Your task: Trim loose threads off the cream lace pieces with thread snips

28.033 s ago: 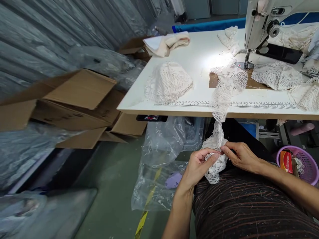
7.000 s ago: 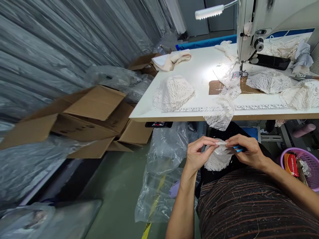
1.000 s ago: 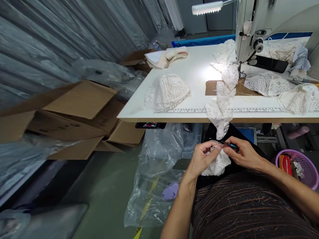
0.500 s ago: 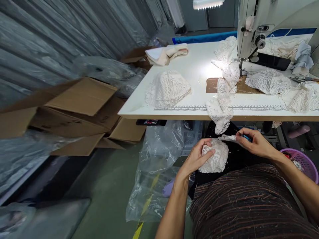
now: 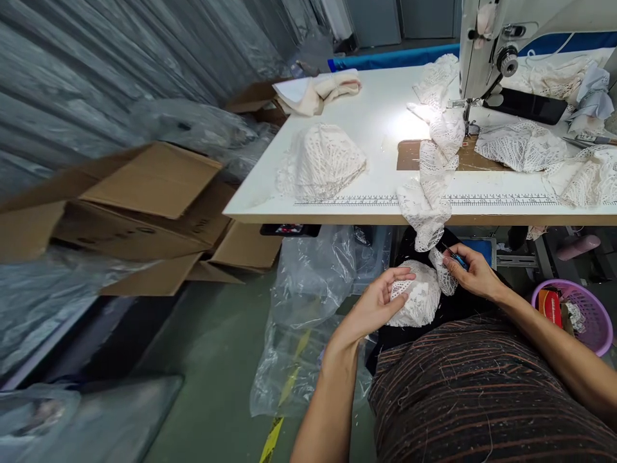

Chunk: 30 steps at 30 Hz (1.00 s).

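Note:
My left hand (image 5: 373, 307) rests at the left side of a rounded white lace piece (image 5: 418, 302) on my lap, thumb and fingers curled on its edge. My right hand (image 5: 475, 273) is closed around small blue thread snips (image 5: 460, 259), their dark tip pointing up and left. Its fingertips touch a narrow lace strip (image 5: 444, 276) that hangs beside the rounded piece. Just above, a long lace length (image 5: 429, 204) drapes over the table's front edge and runs back beside the sewing machine's needle (image 5: 466, 119).
On the white sewing table (image 5: 380, 151) lie a lace stack (image 5: 330, 161), folded cream fabric (image 5: 321, 90), a black phone (image 5: 533, 106) and more lace (image 5: 523, 146). Open cardboard boxes (image 5: 149, 180) stand left. A purple basket (image 5: 595, 315) is at lower right; plastic sheeting (image 5: 289, 360) hangs below the table.
My right hand has shifted slightly left and up with the snips. The narrow lace strip, earlier stretched sideways between the hands, now hangs down. My left hand stays at the rounded lace.

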### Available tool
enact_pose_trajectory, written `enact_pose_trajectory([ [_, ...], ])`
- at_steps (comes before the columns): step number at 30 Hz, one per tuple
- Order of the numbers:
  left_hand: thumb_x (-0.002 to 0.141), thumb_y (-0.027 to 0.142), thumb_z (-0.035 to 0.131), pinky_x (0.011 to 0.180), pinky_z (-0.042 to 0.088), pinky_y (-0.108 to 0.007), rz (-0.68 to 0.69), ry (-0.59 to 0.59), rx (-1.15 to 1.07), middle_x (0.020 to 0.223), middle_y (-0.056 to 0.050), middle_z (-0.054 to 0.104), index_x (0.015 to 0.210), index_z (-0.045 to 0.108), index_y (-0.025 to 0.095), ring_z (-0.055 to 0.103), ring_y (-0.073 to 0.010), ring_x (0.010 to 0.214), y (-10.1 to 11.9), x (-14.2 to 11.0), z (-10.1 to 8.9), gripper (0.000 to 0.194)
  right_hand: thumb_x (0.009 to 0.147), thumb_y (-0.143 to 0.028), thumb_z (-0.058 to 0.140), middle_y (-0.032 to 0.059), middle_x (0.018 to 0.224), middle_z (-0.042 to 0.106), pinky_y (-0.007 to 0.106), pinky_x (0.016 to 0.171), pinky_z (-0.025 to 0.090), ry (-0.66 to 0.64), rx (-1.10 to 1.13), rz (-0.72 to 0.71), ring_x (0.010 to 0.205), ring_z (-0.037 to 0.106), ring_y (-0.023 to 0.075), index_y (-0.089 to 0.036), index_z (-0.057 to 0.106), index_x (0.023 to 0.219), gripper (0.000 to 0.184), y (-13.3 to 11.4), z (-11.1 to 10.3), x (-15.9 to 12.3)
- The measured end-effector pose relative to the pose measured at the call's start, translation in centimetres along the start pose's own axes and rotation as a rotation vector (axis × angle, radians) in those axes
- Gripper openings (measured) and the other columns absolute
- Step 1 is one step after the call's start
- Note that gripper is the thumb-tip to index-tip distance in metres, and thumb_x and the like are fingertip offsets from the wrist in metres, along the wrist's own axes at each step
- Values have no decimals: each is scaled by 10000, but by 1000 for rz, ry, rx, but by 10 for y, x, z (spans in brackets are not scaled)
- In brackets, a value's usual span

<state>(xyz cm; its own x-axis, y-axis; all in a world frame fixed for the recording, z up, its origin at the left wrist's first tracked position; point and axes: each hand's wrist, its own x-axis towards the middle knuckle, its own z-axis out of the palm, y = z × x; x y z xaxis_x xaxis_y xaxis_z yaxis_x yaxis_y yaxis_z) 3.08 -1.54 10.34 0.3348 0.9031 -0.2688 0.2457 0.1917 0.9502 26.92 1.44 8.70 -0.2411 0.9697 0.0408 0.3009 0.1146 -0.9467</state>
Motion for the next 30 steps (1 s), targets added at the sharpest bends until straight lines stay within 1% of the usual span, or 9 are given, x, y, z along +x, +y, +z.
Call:
enact_pose_trajectory([
  [3, 754, 273, 760, 835, 520, -287, -57, -23, -66, 1172, -114, 689, 1161, 585, 184, 652, -193, 1015, 1, -5, 3, 452, 868, -446, 550, -5, 744, 567, 256, 613, 418, -14, 44, -9, 646, 482, 130, -200, 556, 896, 247, 2, 4, -4],
  [7, 730, 320, 792, 682, 503, -230, -113, 29, -100, 1006, -61, 692, 1125, 594, 162, 634, -135, 796, 0, -7, 12, 470, 869, -384, 546, 3, 806, 589, 248, 623, 421, -33, 93, -51, 679, 517, 126, -205, 519, 948, 197, 2, 8, -8],
  [11, 762, 364, 770, 538, 417, -201, -78, 32, -73, 778, 1, 671, 1122, 609, 150, 529, -87, 584, 8, -7, 19, 448, 871, -344, 541, 24, 843, 633, 244, 634, 432, -84, 84, -72, 724, 567, 134, -192, 553, 983, 190, 0, 5, -10],
  [14, 768, 350, 762, 539, 416, -208, -56, -21, -17, 736, 3, 689, 1098, 645, 153, 526, -89, 559, 20, -10, 21, 402, 855, -331, 557, 48, 907, 681, 247, 645, 451, -103, 120, -63, 766, 604, 146, -174, 588, 1062, 262, -3, 3, -9],
  [19, 784, 298, 727, 641, 497, -251, 57, -142, 125, 772, -31, 742, 839, 731, 176, 641, -153, 681, 41, -17, 25, 133, 811, -342, 606, 48, 882, 709, 282, 717, 493, -140, 173, -49, 800, 630, 167, -163, 668, 960, 242, -9, 2, -3],
  [22, 843, 278, 670, 672, 505, -259, 160, -192, 215, 734, -23, 730, 813, 740, 189, 648, -156, 680, 50, -20, 27, 117, 810, -378, 622, 38, 854, 701, 288, 742, 505, -181, 224, -44, 795, 629, 161, -158, 686, 892, 243, -15, 4, -5],
  [24, 872, 273, 651, 719, 514, -279, 269, -145, 254, 775, -37, 722, 836, 739, 191, 655, -166, 727, 53, -21, 27, 126, 815, -395, 633, 31, 834, 693, 277, 709, 503, -222, 267, -30, 754, 615, 148, -154, 686, 891, 258, -20, 4, -9],
  [28, 885, 285, 661, 975, 474, -388, 448, 52, 320, 1202, -127, 657, 822, 720, 195, 607, -255, 1137, 59, -21, 22, 125, 837, -405, 646, 25, 810, 687, 274, 708, 497, -279, 321, -29, 726, 604, 138, -158, 682, 868, 252, -31, 4, -19],
  [30, 889, 294, 660, 1057, 421, -437, 435, 27, 327, 1372, -141, 579, 810, 700, 194, 537, -287, 1275, 60, -19, 19, 134, 846, -412, 648, 29, 811, 691, 281, 729, 499, -287, 327, -37, 743, 613, 145, -161, 684, 857, 254, -35, 3, -22],
])
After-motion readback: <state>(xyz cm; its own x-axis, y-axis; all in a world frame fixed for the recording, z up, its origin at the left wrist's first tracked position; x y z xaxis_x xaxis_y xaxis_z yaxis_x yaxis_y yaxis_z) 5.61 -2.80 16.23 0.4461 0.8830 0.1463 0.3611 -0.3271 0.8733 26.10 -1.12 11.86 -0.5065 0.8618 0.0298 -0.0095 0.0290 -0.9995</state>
